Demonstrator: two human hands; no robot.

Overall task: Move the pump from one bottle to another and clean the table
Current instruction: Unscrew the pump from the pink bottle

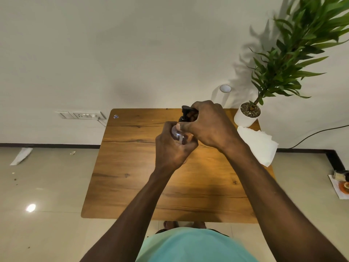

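Over the middle of the wooden table (132, 176) I hold a clear bottle (176, 134) in my left hand (172, 150), which wraps around its body. A black pump (186, 113) sits at the bottle's neck, and my right hand (205, 125) closes over the pump's collar from the right. Most of the bottle and the lower pump are hidden by my fingers. A white folded cloth (258, 144) lies at the table's right edge. I cannot see a second bottle.
A white pot with a green plant (247, 115) stands at the table's far right corner, beside the cloth. A white cylinder (225, 88) stands behind the table by the wall. Scraps (21, 156) litter the floor at left; a cable (319, 133) runs at right.
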